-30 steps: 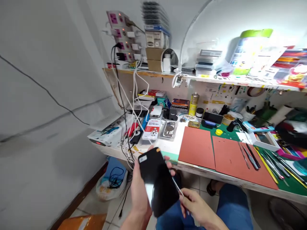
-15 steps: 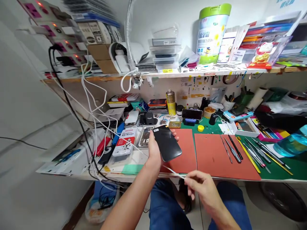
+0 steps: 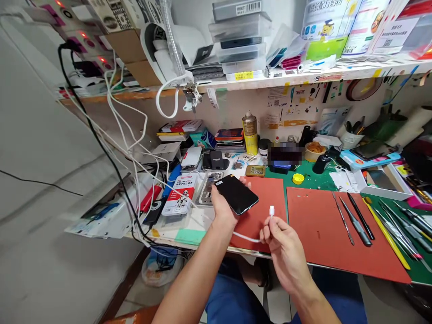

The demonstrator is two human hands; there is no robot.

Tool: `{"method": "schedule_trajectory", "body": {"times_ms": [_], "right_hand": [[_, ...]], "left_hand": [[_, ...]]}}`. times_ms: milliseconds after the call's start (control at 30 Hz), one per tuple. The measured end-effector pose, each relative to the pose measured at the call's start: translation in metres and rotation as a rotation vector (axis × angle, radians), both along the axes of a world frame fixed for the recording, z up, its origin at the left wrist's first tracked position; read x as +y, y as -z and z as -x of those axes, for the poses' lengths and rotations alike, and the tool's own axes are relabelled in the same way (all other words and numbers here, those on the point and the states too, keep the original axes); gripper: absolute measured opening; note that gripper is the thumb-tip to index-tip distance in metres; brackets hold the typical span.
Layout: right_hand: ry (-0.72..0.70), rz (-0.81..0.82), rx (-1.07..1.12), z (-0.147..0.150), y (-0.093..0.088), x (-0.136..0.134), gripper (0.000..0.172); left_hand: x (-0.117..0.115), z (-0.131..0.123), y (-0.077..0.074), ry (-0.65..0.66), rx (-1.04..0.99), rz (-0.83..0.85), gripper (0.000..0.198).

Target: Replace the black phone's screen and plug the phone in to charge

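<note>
A black phone with a dark screen rests in my left hand, its fingers wrapped round the far edge and its thumb along the near side. My right hand pinches a white cable, whose plug points up between thumb and fingers. The plug stands apart from the phone, to its right. From my right hand the cable runs left and passes under my left wrist. Below the phone lies a red mat.
A second red mat holds tweezers and slim tools. Left are a red-and-white battery box, an opened phone body and tangled cables. Behind stands a yellow spray can. A shelf crosses above.
My right hand has risen, and the cable's plug now shows upright in its fingers. The phone in my left hand has tilted flatter. The view has shifted closer to the table.
</note>
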State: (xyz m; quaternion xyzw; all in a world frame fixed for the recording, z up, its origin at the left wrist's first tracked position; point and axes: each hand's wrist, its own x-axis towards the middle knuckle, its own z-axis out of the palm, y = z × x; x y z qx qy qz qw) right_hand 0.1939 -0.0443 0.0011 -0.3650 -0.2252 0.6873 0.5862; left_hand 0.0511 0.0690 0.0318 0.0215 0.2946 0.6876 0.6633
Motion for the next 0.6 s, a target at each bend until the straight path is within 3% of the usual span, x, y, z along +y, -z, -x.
{"method": "schedule_trajectory", "body": {"times_ms": [200,600], "right_hand": [[-0.010,-0.009,-0.360,0.013,0.010,-0.005,0.057],[0.023,-0.111,-0.488,0.014,0.019,0.006,0.057]], "left_hand": [[0.001,-0.009,0.008,-0.009,-0.001,0.002,0.072],[-0.003,-0.017,0.023,-0.011,0.057,-0.086,0.066]]}}
